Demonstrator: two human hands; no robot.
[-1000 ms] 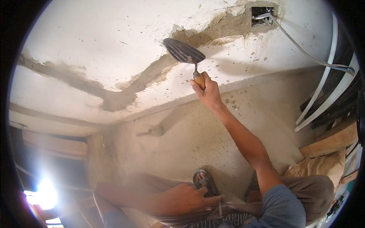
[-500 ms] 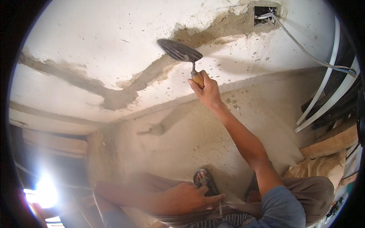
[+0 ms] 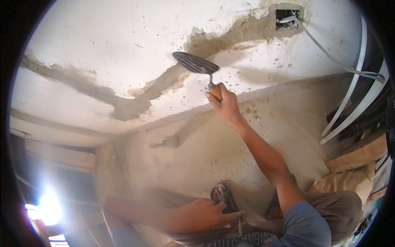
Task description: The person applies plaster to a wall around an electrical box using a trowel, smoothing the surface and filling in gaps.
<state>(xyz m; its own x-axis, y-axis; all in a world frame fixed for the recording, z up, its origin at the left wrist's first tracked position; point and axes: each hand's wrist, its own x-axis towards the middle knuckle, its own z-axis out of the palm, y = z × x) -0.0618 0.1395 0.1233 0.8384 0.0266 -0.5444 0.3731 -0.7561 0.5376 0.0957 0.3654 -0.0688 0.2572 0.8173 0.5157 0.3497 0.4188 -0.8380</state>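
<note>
My right hand [image 3: 224,103] is closed round the wooden handle of a pointed steel trowel [image 3: 195,63], its dark blade over a rough strip of grey mortar [image 3: 160,84] in the white wall [image 3: 103,41]. My left hand [image 3: 212,214] rests low over my lap, fingers loosely apart; a thin pale strand hangs by its fingertips, and I cannot make out that it is held. The mortar strip runs up to a recessed box [image 3: 287,20] with cables coming out.
A hand tool [image 3: 164,142] lies on the dusty floor [image 3: 185,156]. White conduits [image 3: 349,90] and a grey cable run down at the right, beside boards [image 3: 356,154] and crumpled brown material [image 3: 341,181]. Bright light glares at the lower left. My sandalled foot [image 3: 220,193] is below me.
The trowel blade and my right hand have shifted slightly down the wall since half a second ago. My left hand stays in place.
</note>
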